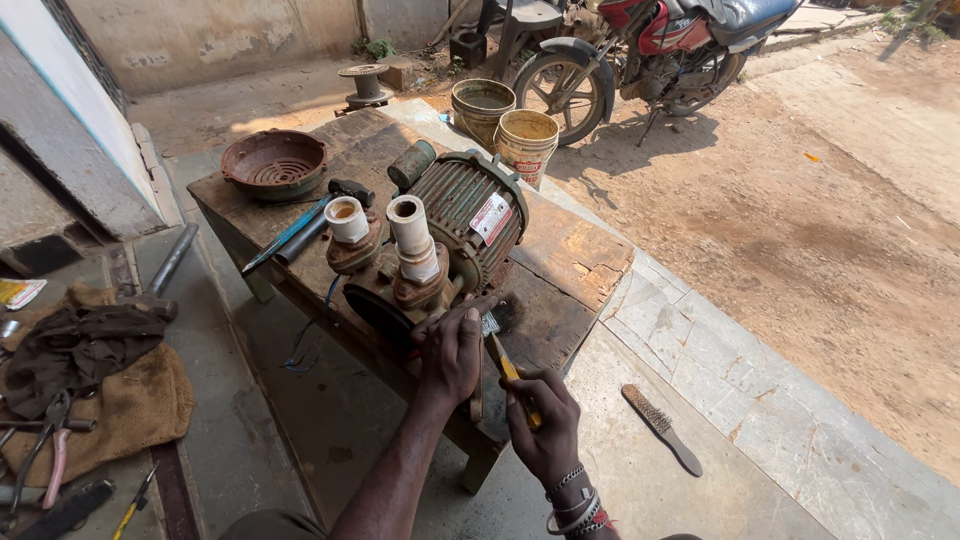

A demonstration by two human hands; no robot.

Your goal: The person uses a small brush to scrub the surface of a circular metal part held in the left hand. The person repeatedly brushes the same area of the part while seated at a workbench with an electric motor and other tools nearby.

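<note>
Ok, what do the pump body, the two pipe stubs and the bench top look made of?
Pump body: probably cast metal, with ribbed casing, worn green paint and rust. Pipe stubs: likely white plastic, smooth and matte, seated in rusty metal flanges. Bench top: wood, with visible grain, cracks and dark oily stains.

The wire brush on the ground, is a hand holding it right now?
No, the wire brush lies alone on the stone slab, while the right hand holds a small paintbrush instead.
</note>
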